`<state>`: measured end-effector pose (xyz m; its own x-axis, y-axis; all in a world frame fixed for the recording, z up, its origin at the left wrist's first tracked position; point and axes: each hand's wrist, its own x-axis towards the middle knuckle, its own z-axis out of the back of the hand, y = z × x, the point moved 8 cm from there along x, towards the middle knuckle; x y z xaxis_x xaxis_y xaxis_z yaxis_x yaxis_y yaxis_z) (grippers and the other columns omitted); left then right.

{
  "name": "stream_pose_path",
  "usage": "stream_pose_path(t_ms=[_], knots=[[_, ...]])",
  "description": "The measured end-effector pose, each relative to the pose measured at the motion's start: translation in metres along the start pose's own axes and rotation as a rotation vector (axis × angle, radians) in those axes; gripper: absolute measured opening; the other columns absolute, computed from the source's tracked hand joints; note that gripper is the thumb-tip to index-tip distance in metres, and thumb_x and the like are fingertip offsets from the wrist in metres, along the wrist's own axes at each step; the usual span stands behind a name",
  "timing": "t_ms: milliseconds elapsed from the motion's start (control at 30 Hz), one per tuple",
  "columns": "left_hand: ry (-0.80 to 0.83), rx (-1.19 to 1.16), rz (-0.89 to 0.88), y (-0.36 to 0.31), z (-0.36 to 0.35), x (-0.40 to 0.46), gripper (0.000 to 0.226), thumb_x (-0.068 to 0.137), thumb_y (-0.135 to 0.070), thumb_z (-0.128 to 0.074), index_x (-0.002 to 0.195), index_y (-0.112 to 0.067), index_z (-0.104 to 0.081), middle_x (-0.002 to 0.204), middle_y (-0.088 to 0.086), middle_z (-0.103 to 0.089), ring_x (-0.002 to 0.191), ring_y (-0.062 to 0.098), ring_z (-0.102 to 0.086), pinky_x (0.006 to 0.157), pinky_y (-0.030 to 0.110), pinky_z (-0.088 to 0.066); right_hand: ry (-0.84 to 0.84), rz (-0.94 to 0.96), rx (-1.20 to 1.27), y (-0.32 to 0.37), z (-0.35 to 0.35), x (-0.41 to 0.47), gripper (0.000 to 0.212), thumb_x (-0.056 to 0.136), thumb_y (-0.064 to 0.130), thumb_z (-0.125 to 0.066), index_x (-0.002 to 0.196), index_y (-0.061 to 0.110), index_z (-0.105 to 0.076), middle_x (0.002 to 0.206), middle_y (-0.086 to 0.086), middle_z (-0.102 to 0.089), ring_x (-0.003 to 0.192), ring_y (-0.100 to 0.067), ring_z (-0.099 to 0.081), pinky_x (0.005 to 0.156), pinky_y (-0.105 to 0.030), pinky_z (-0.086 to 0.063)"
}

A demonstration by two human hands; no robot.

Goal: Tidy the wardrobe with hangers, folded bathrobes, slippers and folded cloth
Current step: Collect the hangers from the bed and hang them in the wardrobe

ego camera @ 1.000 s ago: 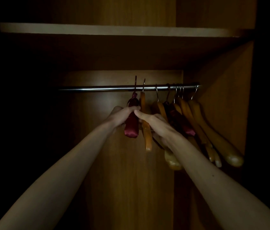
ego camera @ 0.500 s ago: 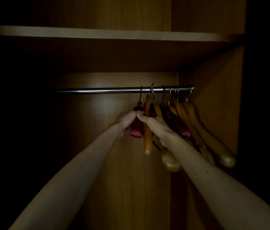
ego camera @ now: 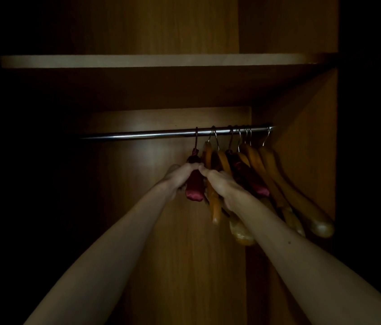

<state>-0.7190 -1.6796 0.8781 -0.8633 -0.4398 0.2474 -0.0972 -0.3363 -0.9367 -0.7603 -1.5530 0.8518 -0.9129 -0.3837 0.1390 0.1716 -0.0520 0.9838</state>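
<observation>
It's very dim in here; the light seems to reach in from behind and spread weakly over the back panel (ego camera: 152, 160), brightest just under the metal rail (ego camera: 152, 134), which carries a thin bright streak. The left side and far right edge sink into near black (nothing readable there). The shelf edge (ego camera: 138, 61) bows slightly, a wide-angle bend. Detail is soft and grainy throughout.

both hands (ego camera: 200, 181) forward (fingers curled)
</observation>
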Motion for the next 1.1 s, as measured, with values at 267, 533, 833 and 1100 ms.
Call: stream_pose_path(t_ms=[267,533,833,1100], knots=[[0.024,-0.031,0.024,-0.001,-0.012,0.004,0.037,0.083,-0.047,-0.073,0.104,-0.017,-0.068,0.105,0.01,-0.074,0.098,0.027,-0.072,0.094,0.046,-0.057,-0.156,-0.006,0.052,0.0,0.01,0.001,0.037,0.094,0.046,-0.058,0.095,0.011,-0.07,0.068,-0.004,-0.066,0.064,-0.021,-0.065,0.076,-0.038,-0.06],[-0.032,0.094,-0.033,0.007,-0.007,-0.023,0.05,0.088,-0.068,-0.054,0.103,-0.023,-0.069,0.089,-0.002,-0.071,0.074,0.014,-0.064,0.07,0.028,-0.052,-0.113,0.197,-0.102,0.01,0.015,-0.035,0.056,0.093,0.054,-0.054,0.138,0.021,-0.052,0.134,-0.003,-0.059,0.122,-0.022,-0.057,0.104,-0.039,-0.047],[-0.243,0.077,-0.013,0.142,-0.011,-0.083,0.018,0.098,-0.024,-0.053,0.095,-0.018,-0.07,0.075,-0.001,-0.067,0.057,0.01,-0.057,0.054,0.022,-0.044,-0.322,0.741,-0.343,-0.058,0.024,-0.158,0.042,0.093,0.022,-0.062,0.134,0.015,-0.055,0.147,0.002,-0.039,0.134,-0.005,-0.039,0.103,-0.005,-0.033],[0.175,0.15,0.324,0.341,-0.119,-0.164,0.016,0.097,0.0,-0.056,0.089,-0.006,-0.068,0.073,0.004,-0.065,0.054,0.009,-0.058,0.045,0.023,-0.043,-0.278,0.394,-0.44,-0.283,0.03,-0.185,0.025,0.087,0.008,-0.059,0.108,0.016,-0.068,0.113,0.004,-0.064,0.097,-0.006,-0.062,0.08,-0.029,-0.056]])
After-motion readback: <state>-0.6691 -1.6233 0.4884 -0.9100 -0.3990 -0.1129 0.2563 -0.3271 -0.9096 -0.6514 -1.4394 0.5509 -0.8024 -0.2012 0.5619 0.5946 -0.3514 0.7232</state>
